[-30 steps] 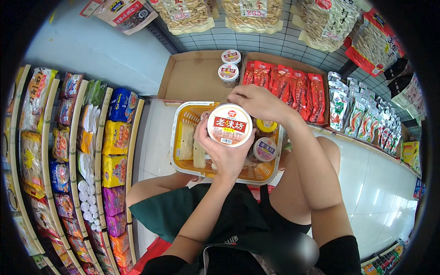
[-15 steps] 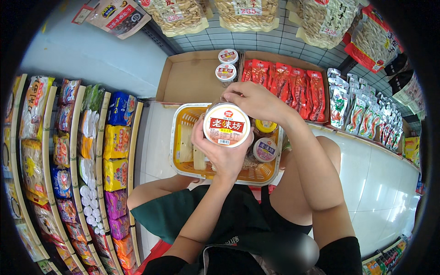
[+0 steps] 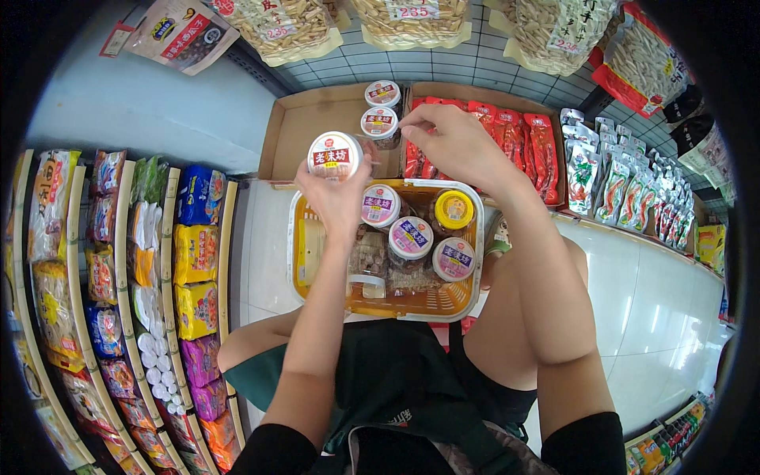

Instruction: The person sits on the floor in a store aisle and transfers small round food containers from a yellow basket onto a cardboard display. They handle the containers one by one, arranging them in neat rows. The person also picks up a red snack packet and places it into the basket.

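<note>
My left hand point(image 3: 336, 186) grips a plastic jar point(image 3: 334, 157) with a white lid and a red label, holding it over the front of a shallow cardboard box point(image 3: 297, 131). Two similar white-lidded jars point(image 3: 380, 123) stand one behind the other at the box's right side. Just right of them hovers my right hand point(image 3: 443, 134), fingers loosely bent and apart, with nothing visible in them. Below my hands is a yellow basket point(image 3: 299, 237) with a white rim. Inside it are several purple-labelled jars point(image 3: 410, 237), a yellow-lidded jar point(image 3: 454, 210) and some clear packs point(image 3: 366, 257).
Red packets point(image 3: 507, 142) fill the neighbouring box, with silver pouches point(image 3: 609, 178) farther right. Bags of seeds point(image 3: 412, 20) hang on the wire grid above. At left a shelf rack point(image 3: 226, 261) holds packaged food. My bent legs point(image 3: 514, 317) flank the basket.
My left hand has carried the jar from above the basket forward and left to the cardboard box. My right hand has come off that jar and moved toward the standing jars.
</note>
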{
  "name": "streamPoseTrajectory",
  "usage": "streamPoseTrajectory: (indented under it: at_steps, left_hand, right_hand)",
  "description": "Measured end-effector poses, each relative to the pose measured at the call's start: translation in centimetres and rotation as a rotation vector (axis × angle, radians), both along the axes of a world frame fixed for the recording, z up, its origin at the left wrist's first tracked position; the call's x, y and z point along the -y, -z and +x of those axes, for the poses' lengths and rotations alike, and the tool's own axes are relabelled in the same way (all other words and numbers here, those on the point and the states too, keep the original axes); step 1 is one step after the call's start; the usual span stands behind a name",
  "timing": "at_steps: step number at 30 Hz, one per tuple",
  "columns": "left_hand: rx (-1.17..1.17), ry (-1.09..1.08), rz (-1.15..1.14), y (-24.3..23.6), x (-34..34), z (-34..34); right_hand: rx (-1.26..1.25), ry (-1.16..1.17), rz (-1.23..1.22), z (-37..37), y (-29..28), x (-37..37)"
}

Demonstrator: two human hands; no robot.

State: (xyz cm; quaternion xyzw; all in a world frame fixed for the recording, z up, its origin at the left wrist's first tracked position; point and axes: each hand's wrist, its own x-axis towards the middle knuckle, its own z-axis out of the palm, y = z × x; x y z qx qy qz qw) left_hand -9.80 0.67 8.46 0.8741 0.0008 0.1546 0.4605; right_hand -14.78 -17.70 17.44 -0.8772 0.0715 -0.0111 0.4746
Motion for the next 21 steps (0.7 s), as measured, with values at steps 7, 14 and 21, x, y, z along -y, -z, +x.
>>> streamPoseTrajectory:
  at_steps: [7, 14, 21]
  left_hand:
    - [-0.230, 0.052, 0.184, 7.7, 1.0, 6.9]
    - [-0.332, 0.092, 0.336, 10.7, 1.8, 8.1]
    - [-0.559, 0.141, 0.553, 11.4, 3.7, 7.4]
  right_hand:
    - [0.063, 0.040, 0.064, 0.6, 0.4, -0.7]
    - [0.086, 0.025, 0.010, 1.6, 0.3, -0.5]
    - [-0.048, -0.032, -0.009, 1.7, -0.7, 0.2]
